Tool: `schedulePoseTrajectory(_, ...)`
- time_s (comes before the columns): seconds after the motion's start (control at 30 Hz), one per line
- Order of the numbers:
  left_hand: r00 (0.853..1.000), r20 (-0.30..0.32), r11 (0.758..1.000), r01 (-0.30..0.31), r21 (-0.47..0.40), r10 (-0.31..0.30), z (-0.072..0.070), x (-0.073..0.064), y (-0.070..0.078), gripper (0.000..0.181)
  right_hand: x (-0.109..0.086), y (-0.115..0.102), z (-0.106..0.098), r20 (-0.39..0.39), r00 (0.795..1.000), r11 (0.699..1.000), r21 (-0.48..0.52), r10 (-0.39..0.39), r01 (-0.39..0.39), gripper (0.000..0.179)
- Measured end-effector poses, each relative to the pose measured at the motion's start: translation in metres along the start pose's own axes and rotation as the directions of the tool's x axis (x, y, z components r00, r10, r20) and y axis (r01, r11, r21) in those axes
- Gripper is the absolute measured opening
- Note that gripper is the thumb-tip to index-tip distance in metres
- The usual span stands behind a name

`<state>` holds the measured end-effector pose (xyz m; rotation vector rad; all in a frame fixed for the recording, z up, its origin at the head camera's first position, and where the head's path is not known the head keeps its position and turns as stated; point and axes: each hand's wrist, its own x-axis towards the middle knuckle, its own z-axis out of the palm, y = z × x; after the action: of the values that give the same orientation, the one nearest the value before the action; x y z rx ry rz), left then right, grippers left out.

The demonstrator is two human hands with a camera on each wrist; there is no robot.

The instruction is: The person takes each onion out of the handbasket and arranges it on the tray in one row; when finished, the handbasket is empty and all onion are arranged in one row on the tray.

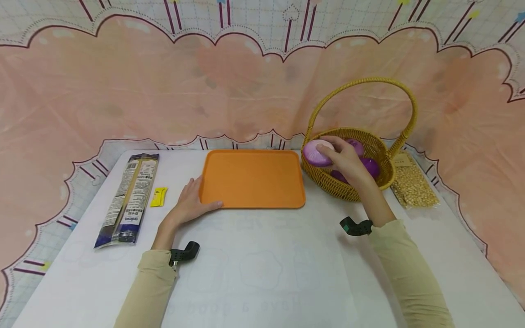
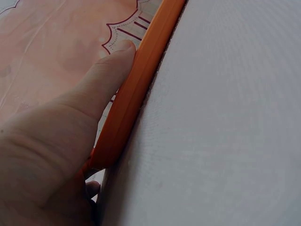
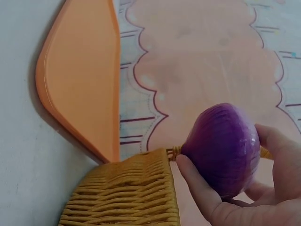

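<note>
The left hand, grip spread, touches the orange tray's near-left corner, seemingly steadying it; right of the orange tray, the right hand pinches a purple onion above the basket, apparently clearing its rim.

A glossy red onion, purple with a paler pinkish side, is pinched in the right hand, raised at the left rim of a yellow-brown wicker basket. The basket stands upright on the bench, its hooped handle up, with more purple onions inside. Just left of it, a rounded-corner orange tray lies flat, the left hand touching its near left corner.
</note>
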<state>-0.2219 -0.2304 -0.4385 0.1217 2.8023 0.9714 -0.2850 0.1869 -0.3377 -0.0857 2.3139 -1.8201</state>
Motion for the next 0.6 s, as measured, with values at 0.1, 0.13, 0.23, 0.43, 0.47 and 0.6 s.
schedulePoseTrajectory(0.1, 1.0, -0.001, 1.0, -0.004, 0.001, 0.004, 0.0, 0.0, -0.001, 0.113, -0.001, -0.002, 0.003, 0.013, 1.0, 1.0, 0.001, -0.001, 0.001, 0.065)
schedulePoseTrajectory(0.13, 1.0, 0.0, 1.0, -0.005, 0.003, 0.005, 0.0, 0.0, 0.0, 0.113, -0.001, -0.002, 0.003, 0.017, 1.0, 1.0, 0.0, -0.004, 0.004, 0.066)
schedulePoseTrajectory(0.23, 1.0, 0.0, 1.0, -0.001, 0.004, 0.001, 0.0, 0.001, 0.0, 0.114, -0.002, -0.002, 0.005, 0.032, 0.999, 1.0, -0.006, -0.015, 0.015, 0.067)
schedulePoseTrajectory(0.43, 1.0, 0.001, 1.0, 0.014, -0.009, -0.014, 0.001, 0.0, 0.0, 0.113, -0.001, -0.001, 0.011, 0.045, 0.999, 0.999, -0.023, -0.022, 0.023, 0.066)
schedulePoseTrajectory(0.47, 1.0, 0.001, 1.0, 0.013, -0.011, -0.013, 0.001, 0.0, 0.0, 0.113, -0.001, -0.001, 0.012, 0.044, 0.999, 0.999, -0.027, -0.021, 0.022, 0.065)
schedulePoseTrajectory(0.6, 1.0, 0.0, 1.0, 0.012, -0.012, -0.012, 0.001, 0.0, 0.001, 0.113, 0.0, -0.001, 0.016, 0.051, 0.999, 0.999, -0.028, -0.02, 0.021, 0.061)
